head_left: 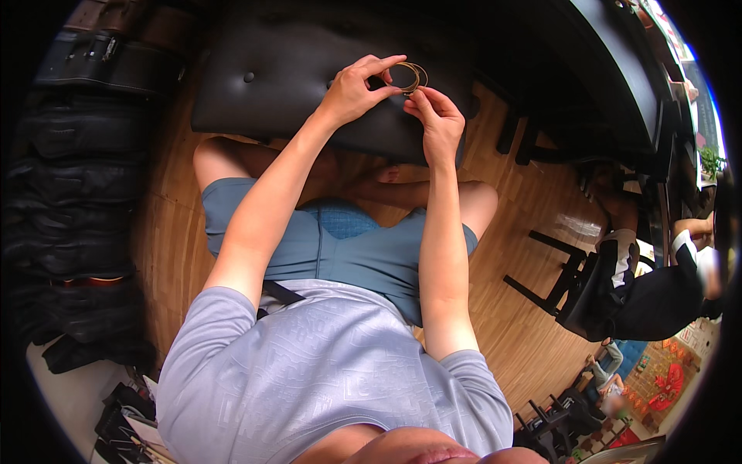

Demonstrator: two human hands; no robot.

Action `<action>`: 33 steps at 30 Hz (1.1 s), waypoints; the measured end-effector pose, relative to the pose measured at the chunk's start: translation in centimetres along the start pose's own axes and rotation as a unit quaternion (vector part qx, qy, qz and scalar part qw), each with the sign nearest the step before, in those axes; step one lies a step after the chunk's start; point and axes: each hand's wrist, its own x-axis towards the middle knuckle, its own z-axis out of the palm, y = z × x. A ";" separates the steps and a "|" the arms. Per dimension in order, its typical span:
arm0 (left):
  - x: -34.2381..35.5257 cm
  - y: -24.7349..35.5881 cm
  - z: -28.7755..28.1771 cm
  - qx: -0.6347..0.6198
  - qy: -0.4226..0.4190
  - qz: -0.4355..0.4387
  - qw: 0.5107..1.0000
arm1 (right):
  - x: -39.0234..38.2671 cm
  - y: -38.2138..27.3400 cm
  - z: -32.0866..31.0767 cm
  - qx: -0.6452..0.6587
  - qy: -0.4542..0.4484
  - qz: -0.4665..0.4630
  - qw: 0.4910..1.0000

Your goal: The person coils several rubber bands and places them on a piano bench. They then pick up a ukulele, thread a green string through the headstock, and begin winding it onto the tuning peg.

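Observation:
A small coil of thin golden wire [421,71], looped into several rings, is held up above a black padded bench [270,100]. My left hand [354,91] grips the coil's left side, its thumb and forefinger spread to the ring's lower and upper edges. Below and to the right, my right hand [439,125] pinches the coil's lower edge between thumb and fingertips. The wire's ends are too fine to make out. Both forearms reach forward over my crossed legs.
Black cases [81,185] stand in a row on the left. A large black piece of furniture [610,69] rises at the far right. A seated person [649,298] is on the right beside a black stool [553,271]. Wooden floor [525,332] lies between.

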 end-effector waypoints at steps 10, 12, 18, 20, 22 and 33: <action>-0.2 -0.1 -0.1 -0.020 -0.004 0.043 0.999 | -0.2 0.4 0.8 -0.012 0.024 -0.029 0.999; -0.3 0.0 0.0 -0.006 -0.014 0.044 0.999 | -0.2 0.9 0.6 -0.024 0.034 -0.043 0.998; -0.2 -0.1 0.1 0.014 -0.018 0.041 0.999 | -0.4 0.4 1.0 -0.018 0.020 -0.040 0.999; -0.1 0.0 0.2 0.013 -0.019 0.035 0.999 | -0.4 0.4 0.9 -0.024 0.013 -0.038 0.999; -0.1 0.2 0.2 0.003 -0.022 0.012 1.000 | -0.4 0.5 0.7 -0.030 0.006 -0.041 0.999; 0.7 0.7 -0.6 -0.007 -0.089 -0.090 0.992 | -0.5 1.0 0.8 -0.050 -0.001 -0.065 0.997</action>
